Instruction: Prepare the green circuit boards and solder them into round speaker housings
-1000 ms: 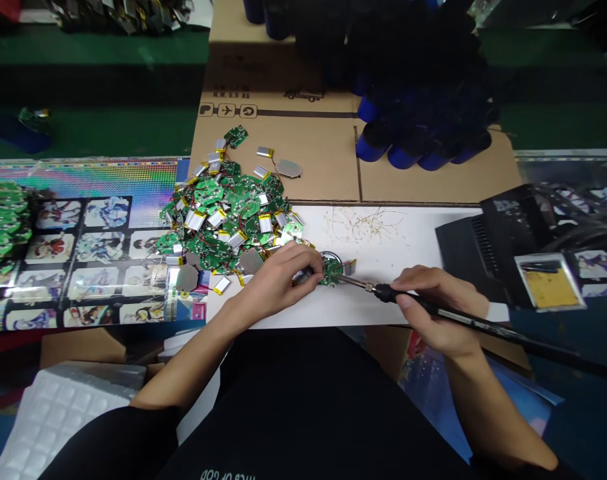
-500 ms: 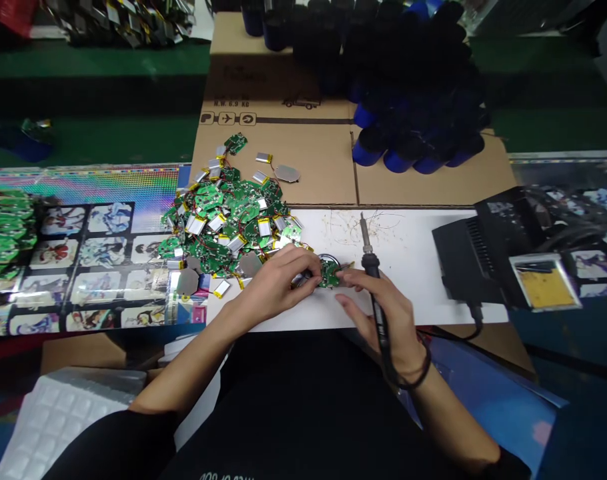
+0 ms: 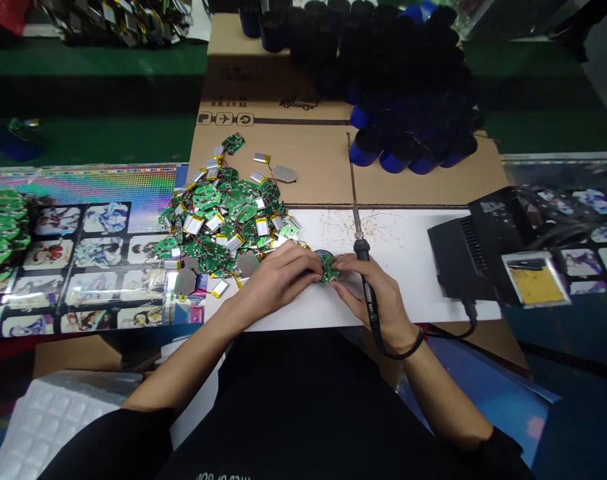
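My left hand (image 3: 278, 277) is closed on a small round green circuit board (image 3: 327, 268) that rests on the white sheet (image 3: 413, 260). From the other side, the fingertips of my right hand (image 3: 376, 300) touch the same board. That hand also grips a black soldering iron (image 3: 364, 267), whose tip points up and away from the board. Just left of my hands lies a heap of green circuit boards with silver battery packs (image 3: 223, 223).
A black soldering station (image 3: 476, 250) with a yellow sponge tray (image 3: 533, 283) stands at the right. Flattened cardboard (image 3: 313, 160) carries dark blue cylinders (image 3: 408, 100) behind. A printed picture sheet (image 3: 83, 253) lies left, white foam (image 3: 48, 420) at lower left.
The soldering iron's tip left the board and swung upright. My right hand shifted in so its fingers touch the board. My left hand kept its hold.
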A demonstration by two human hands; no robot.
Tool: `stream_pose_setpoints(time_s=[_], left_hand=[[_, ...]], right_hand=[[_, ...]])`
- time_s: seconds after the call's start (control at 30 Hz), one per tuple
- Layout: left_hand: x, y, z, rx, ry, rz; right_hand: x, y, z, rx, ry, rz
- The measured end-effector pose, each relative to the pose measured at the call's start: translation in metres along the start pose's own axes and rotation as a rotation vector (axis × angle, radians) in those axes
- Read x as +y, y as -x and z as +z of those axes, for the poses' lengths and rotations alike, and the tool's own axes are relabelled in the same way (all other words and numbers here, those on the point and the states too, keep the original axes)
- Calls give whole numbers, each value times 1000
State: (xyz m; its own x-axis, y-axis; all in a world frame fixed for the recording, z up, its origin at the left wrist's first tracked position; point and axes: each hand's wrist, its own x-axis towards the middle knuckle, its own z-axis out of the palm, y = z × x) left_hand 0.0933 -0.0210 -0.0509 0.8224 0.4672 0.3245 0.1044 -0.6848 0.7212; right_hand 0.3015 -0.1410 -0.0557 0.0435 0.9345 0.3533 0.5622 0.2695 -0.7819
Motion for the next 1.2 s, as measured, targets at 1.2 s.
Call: stream_pose_setpoints(time_s=[1.2], left_hand=[[2,-9,-3,-88,-215,71]], right_hand=[[-9,2,-18,88,-101,65]])
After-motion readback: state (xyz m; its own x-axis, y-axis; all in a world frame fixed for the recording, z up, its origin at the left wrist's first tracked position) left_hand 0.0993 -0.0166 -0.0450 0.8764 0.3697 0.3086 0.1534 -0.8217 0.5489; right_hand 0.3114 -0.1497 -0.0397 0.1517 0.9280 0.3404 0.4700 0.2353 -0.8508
